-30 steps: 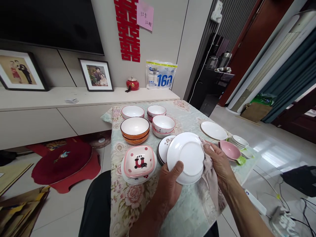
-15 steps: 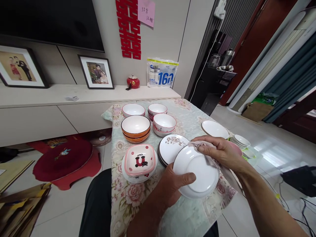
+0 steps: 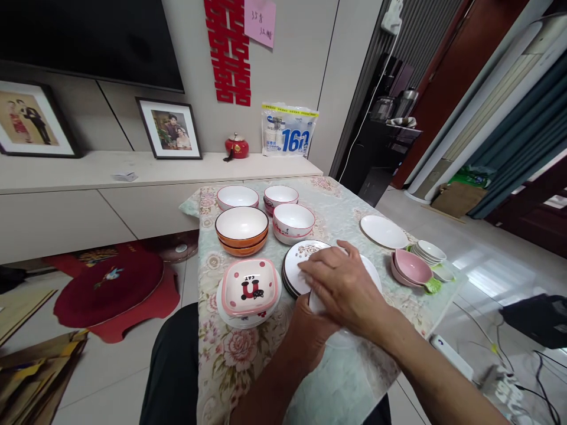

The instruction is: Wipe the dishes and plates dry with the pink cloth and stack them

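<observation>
Over floral tablecloth [image 3: 323,383], curled left hand [image 3: 313,330] grips white plate [image 3: 373,273].

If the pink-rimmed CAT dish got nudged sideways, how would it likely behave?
The pink-rimmed CAT dish has a glossy, glazed-looking surface, so it is probably rigid and apt to chip if dropped. It rests on a round white dish, so it might slide there rather than stay put. Its squarish outline makes rolling unlikely.

A pale panelled wall [image 3: 292,77] with a black television [image 3: 88,41] rises behind a low white cabinet [image 3: 48,224], while light floor tiles [image 3: 487,254] catch bright reflections at right, near a teal curtain [image 3: 514,159] and a reddish-brown door [image 3: 469,59].
</observation>
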The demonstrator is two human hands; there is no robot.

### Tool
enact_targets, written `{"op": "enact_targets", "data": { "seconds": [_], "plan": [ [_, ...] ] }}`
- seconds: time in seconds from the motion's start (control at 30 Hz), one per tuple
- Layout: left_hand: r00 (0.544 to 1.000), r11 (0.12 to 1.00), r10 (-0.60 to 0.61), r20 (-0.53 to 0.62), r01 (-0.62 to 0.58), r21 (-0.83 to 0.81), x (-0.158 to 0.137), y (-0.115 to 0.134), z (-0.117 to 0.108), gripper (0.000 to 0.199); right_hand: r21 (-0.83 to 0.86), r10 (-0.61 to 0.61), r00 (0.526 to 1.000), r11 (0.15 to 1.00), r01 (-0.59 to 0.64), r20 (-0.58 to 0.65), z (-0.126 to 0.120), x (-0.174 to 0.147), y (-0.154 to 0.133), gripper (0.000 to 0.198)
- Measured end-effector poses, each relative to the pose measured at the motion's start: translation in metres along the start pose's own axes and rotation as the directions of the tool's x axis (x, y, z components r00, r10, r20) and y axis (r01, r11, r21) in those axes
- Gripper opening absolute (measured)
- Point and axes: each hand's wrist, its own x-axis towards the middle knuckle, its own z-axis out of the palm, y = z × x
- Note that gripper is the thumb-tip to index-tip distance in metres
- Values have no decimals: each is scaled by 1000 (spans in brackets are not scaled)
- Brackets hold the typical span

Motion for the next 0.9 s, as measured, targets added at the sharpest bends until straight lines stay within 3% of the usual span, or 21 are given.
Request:
{"op": "enact_targets", "data": {
  "seconds": [0.13,0.3,0.37,0.47,0.53,0.63,0.8,0.9],
  "plan": [
    [999,999,-37,35,36,36,-5,10,8,40,211,231,957,958,-193,-176,-4,-4,33,28],
    [999,1000,-14,-29,14,10,-5,19,9,58,431,522,818,813,-391,-241,9,-26,62,33],
    [1000,1000,14,-26,-15,-15,-4,21,9,63,463,582,767,777,-427,-269,18,-37,65,35],
    [999,998,24,25,-23,-56,-4,23,9,67,382,577,730,809,-447,-367,30,-49,61,37],
    [998,997,6,59,-1,-83,-4,21,10,71,242,493,753,870,-430,-437,35,-51,52,37],
    [994,992,-39,98,50,-115,-4,17,10,73,34,314,832,941,-337,-457,35,-42,36,38],
    [985,988,-51,165,74,-135,-4,13,9,58,-43,81,964,995,-95,-253,18,-19,23,36],
    [983,989,-33,182,59,-138,-4,13,8,56,-60,33,989,997,-42,-142,9,-14,32,35]
  ]
}}
